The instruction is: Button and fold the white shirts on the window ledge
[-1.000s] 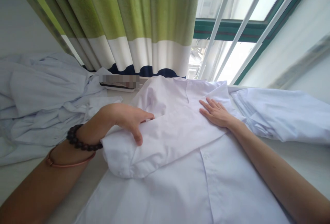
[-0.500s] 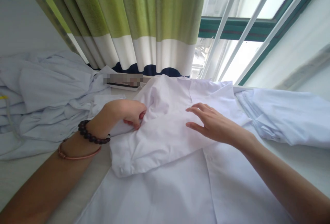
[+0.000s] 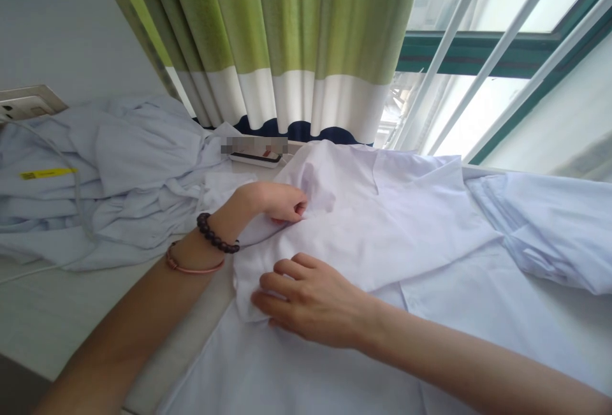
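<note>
A white long-sleeved garment (image 3: pixel 406 224), a shirt or coat, lies spread in front of me with one sleeve folded across its body. My left hand (image 3: pixel 282 203) is closed on the cloth near the upper left of that sleeve, fingertips pinched together and partly hidden. On that wrist are a dark bead bracelet (image 3: pixel 217 233) and a thin reddish band (image 3: pixel 196 267). Lower down, my right hand (image 3: pixel 315 300) lies over the sleeve's cuff end with its fingers bent around the cloth; its thumb is mostly hidden beneath.
Crumpled white garments (image 3: pixel 138 160) are heaped at left, with a cable and a yellow tag (image 3: pixel 48 173) over them. A folded white garment (image 3: pixel 564 224) lies at right. Behind are a phone-like device (image 3: pixel 255 159), a striped curtain (image 3: pixel 296 39) and a barred window (image 3: pixel 459 51).
My right hand has moved left and down from above the garment's middle to the cuff end, its fingers now bent. My left hand keeps its hold. The view has shifted left.
</note>
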Tool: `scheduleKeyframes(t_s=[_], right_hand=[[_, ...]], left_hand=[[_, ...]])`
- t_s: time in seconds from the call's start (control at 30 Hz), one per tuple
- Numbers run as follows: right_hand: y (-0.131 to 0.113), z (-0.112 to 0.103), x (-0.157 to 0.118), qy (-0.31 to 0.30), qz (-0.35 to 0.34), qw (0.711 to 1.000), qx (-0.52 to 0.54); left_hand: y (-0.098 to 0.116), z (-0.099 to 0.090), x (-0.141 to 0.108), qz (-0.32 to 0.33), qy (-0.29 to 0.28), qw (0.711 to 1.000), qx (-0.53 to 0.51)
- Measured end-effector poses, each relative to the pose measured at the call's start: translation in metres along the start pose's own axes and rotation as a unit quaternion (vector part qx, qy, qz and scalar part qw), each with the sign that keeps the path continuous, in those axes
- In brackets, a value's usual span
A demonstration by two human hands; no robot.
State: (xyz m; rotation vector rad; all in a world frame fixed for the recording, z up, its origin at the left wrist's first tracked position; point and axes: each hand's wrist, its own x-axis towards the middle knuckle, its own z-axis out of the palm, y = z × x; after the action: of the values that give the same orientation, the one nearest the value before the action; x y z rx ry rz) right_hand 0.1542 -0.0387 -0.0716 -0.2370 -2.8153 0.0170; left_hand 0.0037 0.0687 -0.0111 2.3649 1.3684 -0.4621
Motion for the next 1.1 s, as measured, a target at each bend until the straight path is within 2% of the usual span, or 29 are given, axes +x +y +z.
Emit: scheduleKeyframes(t_s=[0.1,0.2,0.33,0.43,0.6,0.87,1.1], right_hand=[[0.002,-0.004,0.004,-0.017,0.024,0.998,0.05],[0.004,-0.013,0.003,-0.032,0.084,0.988,0.126],[0.004,-0.015,0.001,0.006,0.147,0.97,0.192],[0.001,-0.006,0.0,0.017,0.146,0.97,0.194],[-0.003,0.008,0.0,0.073,0.148,0.98,0.114],[-0.005,0.01,0.0,0.101,0.109,0.983,0.105],[-0.003,0.011,-0.003,0.121,0.103,0.979,0.131]], left_hand=[[0.0,0.0,0.0,-0.006,-0.009,1.0,-0.004],[-0.003,0.0,0.002,-0.004,-0.017,1.0,-0.009],[-0.005,0.002,0.004,0.003,-0.019,1.0,-0.013],[-0.006,0.003,0.006,0.005,-0.018,1.0,-0.015],[-0.007,0.005,0.008,-0.002,-0.024,0.999,-0.029],[-0.004,0.004,0.007,-0.009,-0.029,0.999,-0.032],[-0.005,0.006,0.008,-0.007,-0.018,1.0,-0.023]])
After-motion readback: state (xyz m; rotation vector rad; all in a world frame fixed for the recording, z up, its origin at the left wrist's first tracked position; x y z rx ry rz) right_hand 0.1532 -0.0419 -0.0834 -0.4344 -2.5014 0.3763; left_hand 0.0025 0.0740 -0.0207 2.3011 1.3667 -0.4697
